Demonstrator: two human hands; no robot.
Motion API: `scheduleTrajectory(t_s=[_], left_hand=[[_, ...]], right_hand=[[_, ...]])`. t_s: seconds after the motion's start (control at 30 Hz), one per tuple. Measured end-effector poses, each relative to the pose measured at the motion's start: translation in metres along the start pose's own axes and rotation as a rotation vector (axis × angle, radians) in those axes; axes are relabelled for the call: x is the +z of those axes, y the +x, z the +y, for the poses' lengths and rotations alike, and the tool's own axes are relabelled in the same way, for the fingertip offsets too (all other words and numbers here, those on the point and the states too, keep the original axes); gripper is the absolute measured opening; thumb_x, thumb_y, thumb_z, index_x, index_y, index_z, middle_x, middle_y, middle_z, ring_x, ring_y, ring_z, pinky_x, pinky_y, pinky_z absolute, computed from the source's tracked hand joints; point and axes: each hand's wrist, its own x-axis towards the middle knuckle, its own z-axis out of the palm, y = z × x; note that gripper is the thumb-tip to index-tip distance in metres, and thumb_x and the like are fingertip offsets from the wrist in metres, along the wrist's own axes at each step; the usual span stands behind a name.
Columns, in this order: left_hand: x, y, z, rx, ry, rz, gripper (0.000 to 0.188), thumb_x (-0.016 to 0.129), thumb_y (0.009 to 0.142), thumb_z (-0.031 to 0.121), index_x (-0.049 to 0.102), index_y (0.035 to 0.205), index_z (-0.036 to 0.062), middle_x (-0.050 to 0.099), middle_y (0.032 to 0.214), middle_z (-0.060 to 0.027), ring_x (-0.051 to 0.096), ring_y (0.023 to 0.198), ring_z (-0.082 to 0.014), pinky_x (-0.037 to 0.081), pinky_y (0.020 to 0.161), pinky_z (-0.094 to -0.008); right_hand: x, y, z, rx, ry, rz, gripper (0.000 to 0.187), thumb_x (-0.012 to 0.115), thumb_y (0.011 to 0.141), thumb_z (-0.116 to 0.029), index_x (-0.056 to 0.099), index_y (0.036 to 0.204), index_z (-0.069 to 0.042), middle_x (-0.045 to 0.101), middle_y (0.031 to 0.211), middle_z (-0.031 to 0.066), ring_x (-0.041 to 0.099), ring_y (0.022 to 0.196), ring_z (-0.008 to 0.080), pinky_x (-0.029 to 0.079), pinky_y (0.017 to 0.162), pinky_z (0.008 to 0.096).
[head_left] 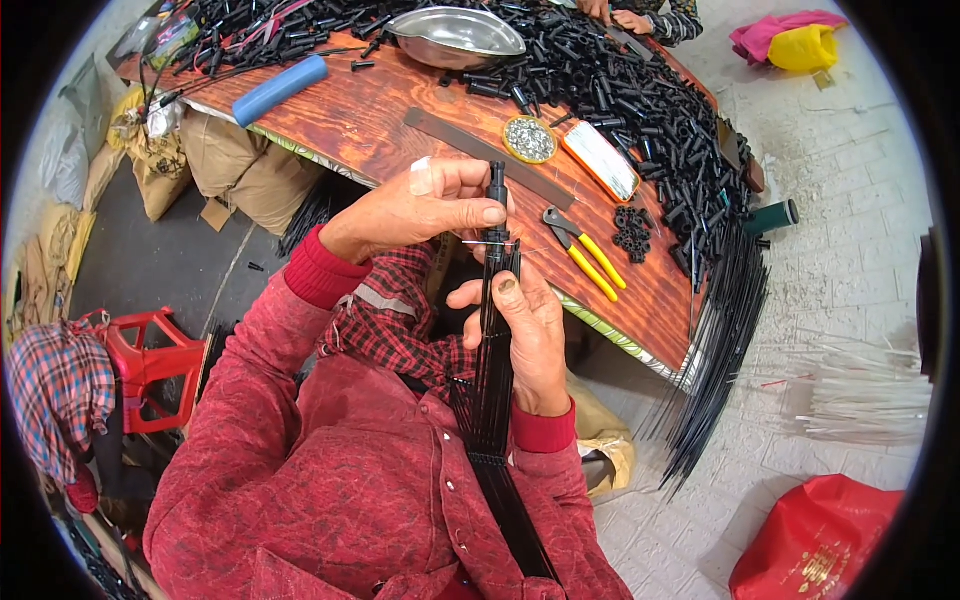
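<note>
My left hand (pixel 445 208) pinches a black plastic tube fitting (pixel 497 178) between thumb and fingers, holding it upright in front of my chest. Just below, my right hand (pixel 530 330) is closed around the upper part of a bundle of thin black ribs (pixel 492 400), like those of an umbrella frame. The bundle's top meets the lower end of the fitting, and its tail runs down over my red jacket. A thin bright wire (pixel 480 242) sticks out sideways at that joint. White tape covers a spot on my left hand. How the ribs join the fitting is too small to tell.
Beyond my hands, the wooden table (pixel 340 115) bears a heap of black fittings (pixel 620 90), a metal bowl (pixel 457 38), yellow-handled pliers (pixel 590 262), a dish of small metal parts (pixel 529 139) and a blue roll (pixel 280 90). Long black rods (pixel 715 340) overhang its right edge. Another person's hands (pixel 612 14) are at the far side.
</note>
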Motion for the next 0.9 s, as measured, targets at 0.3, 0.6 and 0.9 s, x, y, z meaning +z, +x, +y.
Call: scheduleTrajectory(t_s=[0.3, 0.6, 0.9], left_hand=[[-0.0001, -0.0021, 0.0025, -0.003, 0.070, -0.007, 0.026, 0.069, 0.098, 0.015, 0.062, 0.119, 0.0017, 0.068, 0.108, -0.0050, 0.065, 0.100, -0.0119, 0.053, 0.089, -0.0283], [0.0029, -0.0022, 0.0013, -0.022, 0.060, -0.024, 0.027, 0.070, 0.096, 0.016, 0.063, 0.117, 0.0013, 0.069, 0.109, -0.0049, 0.065, 0.102, -0.0124, 0.052, 0.092, -0.0285], [0.0057, -0.0060, 0.0020, -0.047, -0.052, 0.005, 0.034, 0.072, 0.096, 0.025, 0.063, 0.119, 0.0014, 0.069, 0.108, -0.0056, 0.065, 0.100, -0.0121, 0.052, 0.091, -0.0277]], right_hand=[[-0.0039, -0.0012, -0.0006, 0.024, 0.015, -0.037, 0.037, 0.056, 0.106, -0.033, 0.055, 0.123, -0.001, 0.073, 0.095, 0.0163, 0.064, 0.060, 0.0126, 0.053, 0.058, 0.0232], [-0.0049, -0.0017, 0.0001, 0.031, 0.024, -0.037, 0.034, 0.055, 0.106, -0.032, 0.055, 0.120, -0.001, 0.073, 0.095, 0.0165, 0.065, 0.060, 0.0125, 0.053, 0.058, 0.0227], [-0.0016, -0.0032, -0.0002, -0.002, 0.002, -0.036, 0.047, 0.056, 0.105, -0.035, 0.054, 0.136, 0.001, 0.072, 0.090, 0.0164, 0.062, 0.055, 0.0126, 0.049, 0.053, 0.0216]])
